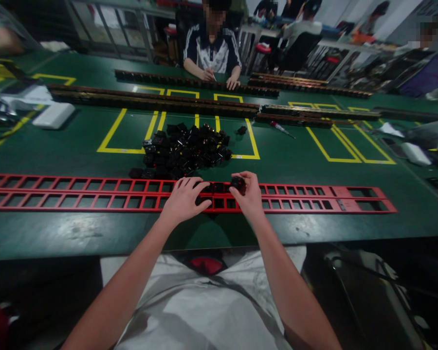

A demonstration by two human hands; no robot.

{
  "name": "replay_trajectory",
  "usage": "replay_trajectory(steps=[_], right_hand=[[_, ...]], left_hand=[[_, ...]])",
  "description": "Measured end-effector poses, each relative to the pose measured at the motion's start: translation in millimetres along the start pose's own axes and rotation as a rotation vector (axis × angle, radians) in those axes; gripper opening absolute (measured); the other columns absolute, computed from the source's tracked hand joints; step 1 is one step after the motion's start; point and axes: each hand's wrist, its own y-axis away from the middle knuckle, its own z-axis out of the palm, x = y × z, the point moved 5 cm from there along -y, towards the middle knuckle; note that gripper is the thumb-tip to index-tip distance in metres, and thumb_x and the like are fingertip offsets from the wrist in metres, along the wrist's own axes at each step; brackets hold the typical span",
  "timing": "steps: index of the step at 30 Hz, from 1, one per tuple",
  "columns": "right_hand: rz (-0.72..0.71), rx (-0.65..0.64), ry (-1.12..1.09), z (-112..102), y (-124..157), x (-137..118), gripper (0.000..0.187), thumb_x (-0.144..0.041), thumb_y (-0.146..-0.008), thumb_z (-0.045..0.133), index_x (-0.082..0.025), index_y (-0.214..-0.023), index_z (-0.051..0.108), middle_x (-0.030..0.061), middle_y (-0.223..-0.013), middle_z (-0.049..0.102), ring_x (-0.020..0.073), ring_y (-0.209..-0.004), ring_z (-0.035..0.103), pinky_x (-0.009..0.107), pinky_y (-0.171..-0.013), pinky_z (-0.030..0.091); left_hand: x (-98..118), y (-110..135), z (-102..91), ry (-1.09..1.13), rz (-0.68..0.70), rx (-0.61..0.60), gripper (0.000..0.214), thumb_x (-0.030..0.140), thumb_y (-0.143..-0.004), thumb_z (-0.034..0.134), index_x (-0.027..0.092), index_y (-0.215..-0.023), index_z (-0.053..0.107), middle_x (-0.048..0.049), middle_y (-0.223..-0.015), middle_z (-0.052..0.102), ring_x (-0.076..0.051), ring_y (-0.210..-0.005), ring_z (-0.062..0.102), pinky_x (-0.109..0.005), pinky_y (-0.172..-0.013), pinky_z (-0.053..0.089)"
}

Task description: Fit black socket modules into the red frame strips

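Head view: black parts pile behind red frame.

Bare forearms, sleeveless; light grey garment across the lap.

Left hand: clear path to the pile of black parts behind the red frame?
Probably yes. The left hand rests on the red frame, and the pile of black parts lies just beyond it on the green table, with nothing between them.
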Motion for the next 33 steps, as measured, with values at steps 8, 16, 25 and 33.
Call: replay_trajectory(steps=[8,16,25,33], right_hand=[[-0.259,-0.108,0.203,7,31,-24,0.032,-0.027,-0.09,0.064,-0.025,-0.122,0.062,0.0104,-0.122,0.062,0.0251,-0.115,0.063,0.043,-0.099,0.055],[-0.282,-0.113,0.323,17,40,-17,0.036,-0.029,-0.088,0.07,-0.025,-0.123,0.06,0.0081,-0.113,0.072,0.0275,-0.101,0.07,0.044,-0.088,0.056],[-0.327,-0.124,0.403,25,41,-19,0.018,-0.037,-0.095,0.069,-0.025,-0.106,0.063,0.0083,-0.123,0.074,0.0267,-0.106,0.072,0.041,-0.083,0.051],[-0.372,-0.097,0.394,23,43,-24,0.011,-0.031,-0.095,0.066,-0.024,-0.101,0.062,0.0083,-0.121,0.074,0.0248,-0.105,0.072,0.04,-0.083,0.048]], left_hand=[[1,0,-0.1,0.0,0.006,0.009,0.046,0.045,-0.091,0.06,0.023,-0.132,0.06,-0.0094,-0.134,0.058,-0.031,-0.125,0.051,-0.051,-0.115,0.036],[1,1,-1.3,0.001,0.007,0.01,0.046,0.042,-0.091,0.06,0.023,-0.133,0.059,-0.009,-0.135,0.058,-0.03,-0.126,0.051,-0.052,-0.117,0.034],[0,1,0.2,0.002,0.007,0.011,0.046,0.042,-0.091,0.06,0.023,-0.133,0.059,-0.0099,-0.136,0.058,-0.03,-0.129,0.05,-0.052,-0.119,0.032],[1,1,-0.4,-0.009,0.013,0.014,0.047,0.043,-0.092,0.059,0.022,-0.133,0.059,-0.0106,-0.136,0.058,-0.03,-0.128,0.051,-0.052,-0.118,0.033]])
